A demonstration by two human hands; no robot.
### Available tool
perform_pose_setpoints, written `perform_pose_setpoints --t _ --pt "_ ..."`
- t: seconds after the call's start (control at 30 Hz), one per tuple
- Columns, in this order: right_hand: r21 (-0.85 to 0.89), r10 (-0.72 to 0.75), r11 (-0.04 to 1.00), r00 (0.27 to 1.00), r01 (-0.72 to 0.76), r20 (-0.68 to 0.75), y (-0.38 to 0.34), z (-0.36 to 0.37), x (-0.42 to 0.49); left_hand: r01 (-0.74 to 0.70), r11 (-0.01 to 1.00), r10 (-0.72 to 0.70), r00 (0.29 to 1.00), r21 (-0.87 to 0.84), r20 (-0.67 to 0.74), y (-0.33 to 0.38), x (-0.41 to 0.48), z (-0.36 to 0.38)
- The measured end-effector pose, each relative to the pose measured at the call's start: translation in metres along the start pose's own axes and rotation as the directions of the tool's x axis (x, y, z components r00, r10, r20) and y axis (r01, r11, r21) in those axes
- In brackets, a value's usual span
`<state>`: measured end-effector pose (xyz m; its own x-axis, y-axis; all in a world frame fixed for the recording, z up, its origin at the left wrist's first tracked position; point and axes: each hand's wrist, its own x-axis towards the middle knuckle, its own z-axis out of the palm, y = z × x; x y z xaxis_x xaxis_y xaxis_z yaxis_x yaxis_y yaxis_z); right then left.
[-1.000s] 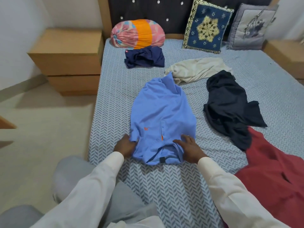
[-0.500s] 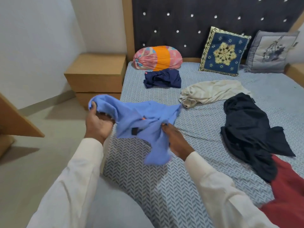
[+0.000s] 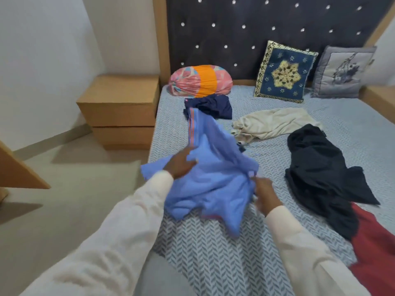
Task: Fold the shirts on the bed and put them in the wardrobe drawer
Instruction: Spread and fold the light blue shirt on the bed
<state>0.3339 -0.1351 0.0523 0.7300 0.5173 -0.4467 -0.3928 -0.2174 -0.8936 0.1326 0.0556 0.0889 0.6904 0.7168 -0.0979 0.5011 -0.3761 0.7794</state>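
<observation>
Folding step: the left hand [image 3: 180,165], fingers spread, rests on the blue shirt [image 3: 213,189]; the right hand [image 3: 264,194] pinches its edge. Next, it probably needs spreading flat.

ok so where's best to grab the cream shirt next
Pinch the cream shirt at its bunched near-left end, coming from the side of the blue shirt. That end points toward you and lies clear on the sheet, while the right end runs up against the black shirt, so lifting there might drag it.
</observation>
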Motion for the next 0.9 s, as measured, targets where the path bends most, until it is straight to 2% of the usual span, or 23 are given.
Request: perform_pose_setpoints --t 0.07,0.1,0.13,0.2,0.23,0.27,0.33,0.4,0.43,0.47,0.53,0.6,0.63,0.67,0.77,0.83,0.9 --pt "-0.15 0.188 0.971 0.982 -0.184 0.015 0.04 -0.013 0.003 0.096 0.96 -0.112 0.993 0.263 0.047 -0.045 -0.016 0.031" --pt "-0.245 0.218 0.947 0.976 -0.209 0.009 0.058 -0.014 0.001 0.15 0.923 -0.177 0.983 0.355 0.044 -0.062 -0.027 0.039" --pt "-0.381 0.202 0.905 0.979 -0.189 -0.006 0.074 -0.015 0.003 0.173 0.892 -0.201 0.979 0.417 0.025 -0.075 -0.041 0.047" --pt "-0.682 0.107 0.726 0.994 -0.096 -0.026 0.1 -0.013 0.002 0.174 0.861 -0.197 0.98 0.478 -0.001 -0.09 -0.073 0.061" --pt "-0.76 0.064 0.648 0.998 -0.053 -0.015 0.109 -0.01 0.004 0.172 0.856 -0.191 0.982 0.487 -0.012 -0.097 -0.086 0.067" --pt "-0.778 0.023 0.628 1.0 0.0 0.019 0.113 -0.004 0.002 0.19 0.84 -0.209 0.978 0.507 -0.022 -0.105 -0.095 0.073" --pt "-0.742 -0.046 0.656 0.988 0.142 0.149 0.115 0.007 -0.002 0.236 0.784 -0.27 0.963 0.574 -0.027 -0.115 -0.103 0.078" --pt "-0.748 -0.192 0.57 0.941 0.339 0.279 0.102 0.007 0.002 0.245 0.774 -0.266 0.963 0.584 -0.051 -0.116 -0.102 0.078" --pt "-0.719 -0.22 0.573 0.918 0.395 0.329 0.088 0.005 0.0 0.234 0.768 -0.249 0.967 0.595 -0.059 -0.114 -0.1 0.077" --pt "-0.668 -0.256 0.598 0.895 0.443 0.364 0.066 0.004 -0.005 0.218 0.759 -0.227 0.972 0.614 -0.065 -0.112 -0.094 0.075" --pt "-0.437 -0.305 0.753 0.85 0.491 0.429 0.025 -0.008 -0.008 0.25 0.783 -0.244 0.966 0.569 -0.089 -0.099 -0.082 0.068" --pt "-0.255 -0.283 0.899 0.917 0.356 0.28 -0.016 -0.024 -0.017 0.273 0.898 -0.218 0.957 0.345 -0.192 -0.079 -0.066 0.059" --pt "-0.188 -0.221 0.945 0.948 0.267 0.23 -0.033 -0.033 -0.022 0.23 0.939 -0.162 0.951 0.256 -0.262 -0.066 -0.057 0.053" --pt "-0.169 -0.175 0.961 0.957 0.217 0.231 -0.048 -0.043 -0.025 0.16 0.958 -0.071 0.936 0.237 -0.345 -0.05 -0.047 0.046" --pt "-0.231 -0.144 0.956 0.975 0.181 0.168 -0.07 -0.066 -0.034 0.01 0.878 0.266 0.821 0.479 -0.505 -0.005 -0.025 0.021" --pt "-0.269 -0.107 0.954 0.989 0.131 0.101 -0.069 -0.079 -0.032 -0.025 0.795 0.41 0.758 0.605 -0.507 0.003 -0.019 0.007" --pt "-0.384 -0.085 0.921 0.996 0.073 -0.015 -0.056 -0.093 -0.025 -0.036 0.731 0.468 0.754 0.682 -0.462 -0.016 -0.024 0.0"
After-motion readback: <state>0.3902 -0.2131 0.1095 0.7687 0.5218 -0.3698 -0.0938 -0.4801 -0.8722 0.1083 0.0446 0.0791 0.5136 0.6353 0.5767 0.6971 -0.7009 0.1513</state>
